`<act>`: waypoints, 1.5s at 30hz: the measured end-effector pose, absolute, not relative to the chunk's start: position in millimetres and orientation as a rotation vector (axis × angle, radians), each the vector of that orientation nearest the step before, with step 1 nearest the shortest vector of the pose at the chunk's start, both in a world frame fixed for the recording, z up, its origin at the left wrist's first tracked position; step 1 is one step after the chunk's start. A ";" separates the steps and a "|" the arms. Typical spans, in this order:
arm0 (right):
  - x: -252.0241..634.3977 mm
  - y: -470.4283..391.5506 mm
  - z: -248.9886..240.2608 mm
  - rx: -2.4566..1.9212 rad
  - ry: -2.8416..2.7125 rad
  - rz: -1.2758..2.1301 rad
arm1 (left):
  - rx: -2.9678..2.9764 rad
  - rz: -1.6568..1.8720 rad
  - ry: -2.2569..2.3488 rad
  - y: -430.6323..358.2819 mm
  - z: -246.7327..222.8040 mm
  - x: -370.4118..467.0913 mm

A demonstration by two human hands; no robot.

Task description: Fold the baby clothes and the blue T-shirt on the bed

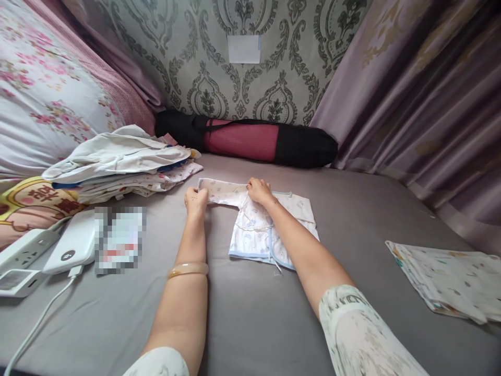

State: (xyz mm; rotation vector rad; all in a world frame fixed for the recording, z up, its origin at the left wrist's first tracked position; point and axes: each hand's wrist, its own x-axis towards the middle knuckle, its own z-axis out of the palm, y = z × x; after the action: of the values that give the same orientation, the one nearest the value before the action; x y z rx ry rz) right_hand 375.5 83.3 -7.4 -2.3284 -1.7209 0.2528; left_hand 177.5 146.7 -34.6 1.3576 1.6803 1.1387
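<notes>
in the head view, a small printed shirt [252,241] lies on the grey sheet [242,318], one sleeve [225,194] stretched leftward. the left hand [195,202] pinches that sleeve's end; the right hand [259,190] grips fabric near the shoulder. a clothes pile [117,159] sits left, a folded cloth [450,277] right, a black-and-red bag [242,140] behind.

No text legible for certain. Left: cushion [23,196] has big dark-red characters on its yellow part, skewed, can't make them out. Nearer, white power bank [78,243]: round dark display [68,255], light digits, too small to confirm. Just right of it, pixelated flat item [122,235], red marks unreadable.
</notes>
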 end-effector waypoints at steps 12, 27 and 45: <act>352.5 46.7 -27.0 -2.171 -1.872 0.090 | 0.557 1.259 1.044 145.2 -23.6 192.4; 345.6 53.2 -24.5 -2.170 -1.799 0.536 | 0.734 1.260 0.720 119.8 0.5 224.8; 402.1 -35.6 7.9 -1.294 -0.379 1.256 | 1.528 0.909 0.691 49.4 -2.1 284.2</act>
State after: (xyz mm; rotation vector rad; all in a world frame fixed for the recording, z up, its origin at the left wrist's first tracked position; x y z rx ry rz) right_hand 402.1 -35.6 7.9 -1.2943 -0.3787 1.2559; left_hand 284.2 49.4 -2.1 1.5275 0.6910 0.9089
